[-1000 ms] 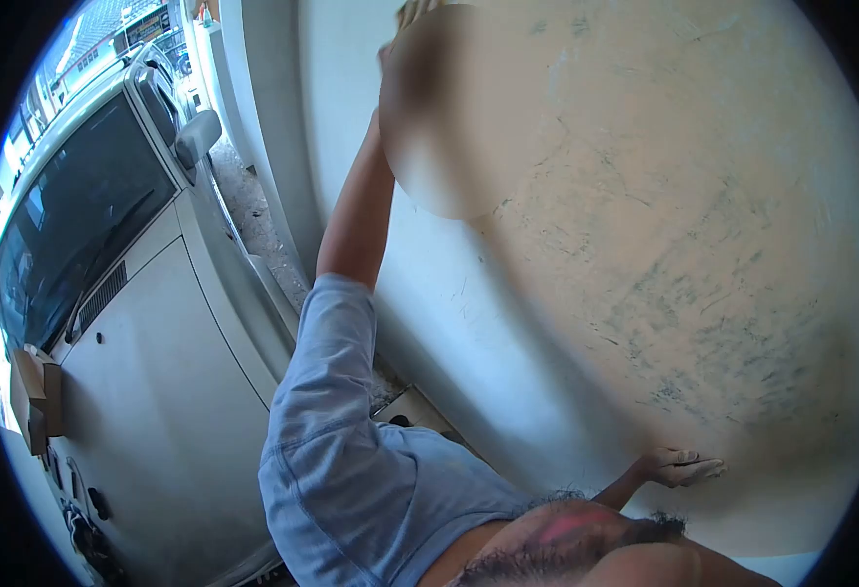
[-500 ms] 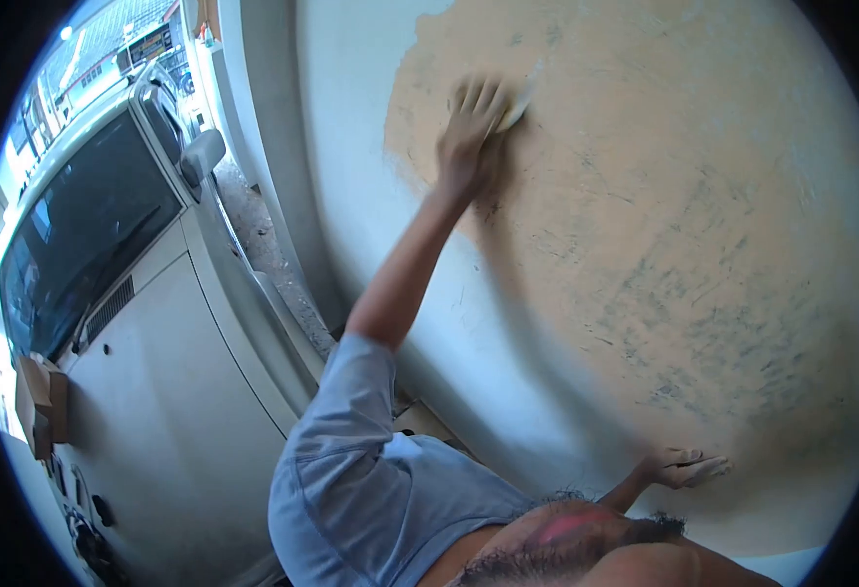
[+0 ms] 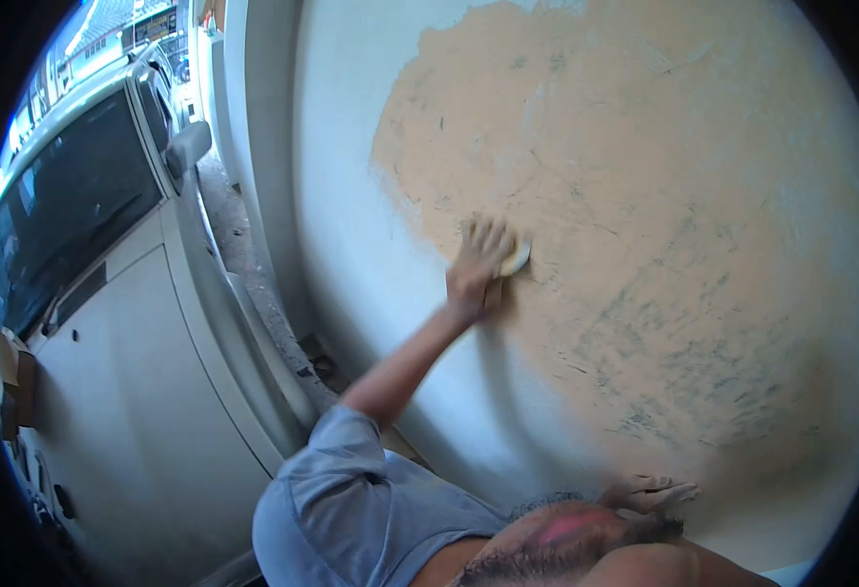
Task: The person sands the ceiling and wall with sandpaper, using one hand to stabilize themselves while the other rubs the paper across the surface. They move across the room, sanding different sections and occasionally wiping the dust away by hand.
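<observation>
My left hand is pressed to the wall, back of the hand toward me and fingers pointing up. Under its fingers and palm is a pale yellow pad; only its curved right edge shows. Around it spreads a large beige patch with dark scratches and smudges, bordered by white paint on the left. Low on the right, my right hand lies against the wall near the patch's lower edge. Its dusty fingers are stretched out, and the wrist is partly hidden behind my beard and face.
A light-coloured vehicle stands close on the left, its side mirror sticking out toward the wall. Cardboard boxes sit at its front. A pillar edge and a narrow debris-strewn strip of ground lie between vehicle and wall.
My left hand has slid down the wall with the pad, from the upper left of the patch to its lower left edge. My right hand sits slightly lower and farther left in view.
</observation>
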Action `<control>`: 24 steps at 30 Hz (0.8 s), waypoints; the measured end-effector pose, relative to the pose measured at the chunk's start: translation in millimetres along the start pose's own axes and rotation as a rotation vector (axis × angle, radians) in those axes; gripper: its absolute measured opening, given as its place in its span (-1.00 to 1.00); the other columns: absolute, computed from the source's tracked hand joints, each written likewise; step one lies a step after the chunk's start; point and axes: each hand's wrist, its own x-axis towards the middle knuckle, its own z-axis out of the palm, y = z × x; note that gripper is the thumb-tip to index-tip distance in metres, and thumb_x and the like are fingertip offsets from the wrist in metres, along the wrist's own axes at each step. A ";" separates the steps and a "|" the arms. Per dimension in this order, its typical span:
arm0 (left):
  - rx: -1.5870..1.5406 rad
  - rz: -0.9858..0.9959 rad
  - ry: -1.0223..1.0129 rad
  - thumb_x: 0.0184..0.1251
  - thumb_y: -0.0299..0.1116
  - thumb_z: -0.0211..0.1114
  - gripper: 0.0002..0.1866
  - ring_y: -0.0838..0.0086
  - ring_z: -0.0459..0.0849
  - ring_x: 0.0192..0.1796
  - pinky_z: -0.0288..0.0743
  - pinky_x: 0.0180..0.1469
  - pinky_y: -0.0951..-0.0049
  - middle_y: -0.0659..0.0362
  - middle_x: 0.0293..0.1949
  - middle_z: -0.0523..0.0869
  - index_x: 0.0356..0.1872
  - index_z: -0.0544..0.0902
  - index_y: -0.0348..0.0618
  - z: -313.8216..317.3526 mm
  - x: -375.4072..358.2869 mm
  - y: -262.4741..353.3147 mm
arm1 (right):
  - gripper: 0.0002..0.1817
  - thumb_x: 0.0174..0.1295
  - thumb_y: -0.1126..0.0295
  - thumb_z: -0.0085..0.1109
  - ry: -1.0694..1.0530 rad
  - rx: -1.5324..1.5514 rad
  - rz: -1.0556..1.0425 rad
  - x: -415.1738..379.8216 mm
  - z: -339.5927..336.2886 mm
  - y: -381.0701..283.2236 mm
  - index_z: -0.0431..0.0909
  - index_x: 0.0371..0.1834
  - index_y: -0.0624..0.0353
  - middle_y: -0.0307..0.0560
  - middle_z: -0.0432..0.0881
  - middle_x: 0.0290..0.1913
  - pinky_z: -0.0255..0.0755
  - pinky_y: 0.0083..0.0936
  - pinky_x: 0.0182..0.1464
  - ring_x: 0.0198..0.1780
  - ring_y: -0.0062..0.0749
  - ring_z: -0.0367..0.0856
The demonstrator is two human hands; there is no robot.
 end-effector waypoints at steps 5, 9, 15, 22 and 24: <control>-0.032 -0.079 -0.191 0.29 -0.41 0.17 -0.62 -0.03 0.51 0.25 0.36 0.30 0.14 -0.06 0.19 0.56 0.15 0.59 -0.08 -0.5 269.2 58.3 | -0.48 0.49 0.28 -0.24 -0.030 -0.083 0.019 -0.1 -4.4 5.0 0.25 0.36 0.48 0.37 0.23 0.41 0.06 -0.04 0.45 0.47 0.18 0.17; -0.165 0.341 0.114 0.50 -0.34 0.00 -0.63 0.04 0.44 0.35 0.24 0.42 0.18 -0.09 0.25 0.53 0.16 0.54 -0.36 24.4 326.1 64.7 | -0.47 0.48 0.27 -0.23 -0.054 -0.073 0.063 1.7 -4.7 -3.1 0.27 0.35 0.48 0.36 0.24 0.40 0.07 -0.04 0.45 0.46 0.19 0.17; -0.035 0.266 0.063 0.26 -0.48 0.14 -0.65 -0.02 0.50 0.29 0.14 0.44 -0.07 -0.10 0.15 0.61 0.07 0.64 -0.24 11.9 109.5 8.1 | -0.47 0.48 0.27 -0.25 -0.028 -0.078 0.014 0.9 -2.4 3.3 0.27 0.35 0.48 0.31 0.24 0.42 0.07 -0.05 0.46 0.47 0.15 0.17; -0.051 0.238 -0.031 0.27 -0.41 0.17 -0.68 -0.06 0.53 0.26 0.15 0.40 -0.16 -0.14 0.09 0.65 0.02 0.66 -0.28 9.3 66.3 5.5 | -0.48 0.47 0.29 -0.26 0.000 -0.049 -0.024 6.7 -1.8 1.0 0.29 0.35 0.46 0.29 0.28 0.40 0.08 -0.05 0.45 0.47 0.12 0.18; -0.040 0.336 0.074 0.31 -0.35 0.19 -0.66 0.06 0.53 0.27 0.22 0.41 0.01 -0.01 0.16 0.63 0.09 0.64 -0.14 15.8 169.8 24.0 | -0.48 0.47 0.28 -0.26 0.012 -0.059 -0.052 0.2 -1.9 4.9 0.30 0.34 0.45 0.29 0.29 0.40 0.08 -0.05 0.45 0.47 0.13 0.19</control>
